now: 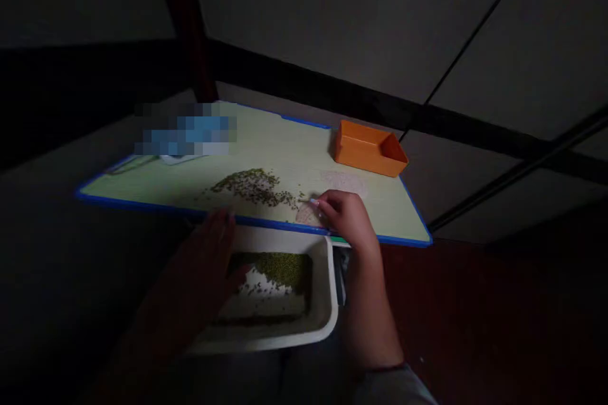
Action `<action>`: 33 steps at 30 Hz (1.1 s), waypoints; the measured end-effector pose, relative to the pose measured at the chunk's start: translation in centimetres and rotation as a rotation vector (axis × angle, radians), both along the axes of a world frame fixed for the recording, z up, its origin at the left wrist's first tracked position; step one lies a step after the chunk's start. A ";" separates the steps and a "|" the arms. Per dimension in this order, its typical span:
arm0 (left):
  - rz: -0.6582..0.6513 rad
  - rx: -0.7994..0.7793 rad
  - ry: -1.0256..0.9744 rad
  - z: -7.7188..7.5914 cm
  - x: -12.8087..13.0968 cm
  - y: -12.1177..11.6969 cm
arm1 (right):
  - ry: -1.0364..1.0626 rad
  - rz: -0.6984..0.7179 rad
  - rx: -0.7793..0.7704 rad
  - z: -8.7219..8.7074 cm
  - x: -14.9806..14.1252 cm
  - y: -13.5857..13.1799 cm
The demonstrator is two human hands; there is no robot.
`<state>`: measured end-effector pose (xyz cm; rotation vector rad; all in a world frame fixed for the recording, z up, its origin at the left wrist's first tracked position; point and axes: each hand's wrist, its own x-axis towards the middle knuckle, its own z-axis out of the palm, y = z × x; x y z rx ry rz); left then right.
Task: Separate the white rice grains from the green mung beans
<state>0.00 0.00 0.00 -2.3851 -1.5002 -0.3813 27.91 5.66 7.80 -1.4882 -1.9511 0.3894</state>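
Note:
A spread of small green mung beans (254, 185) lies on the pale tabletop (285, 145) with the blue edge. At the right end of that spread, my right hand (344, 212) rests with thumb and forefinger pinched together; whatever is between the fingertips is too small to make out. My left hand (209, 259), dark and in shadow, is at the table's front edge over the left part of a white tub (330, 310). Its fingers are stretched out and the thumb stands apart, with nothing seen in it. More mung beans (285, 269) are heaped inside the tub, with some scattered on its floor.
An orange open box (365, 155) stands at the table's back right corner. At the back left is a blue item (204, 130), pixelated beyond recognition. Faint printed patterns mark the tabletop near my right hand. A wall (332, 25) rises behind the table.

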 end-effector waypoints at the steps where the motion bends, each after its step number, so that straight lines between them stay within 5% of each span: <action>1: 0.001 -0.001 -0.014 0.0 0.1 0.0 | -0.013 -0.006 0.005 0.0 0.0 -0.1; 33: -0.028 0.026 -0.106 0.2 0.2 0.2 | 0.232 0.134 -0.063 -1.3 -0.2 1.1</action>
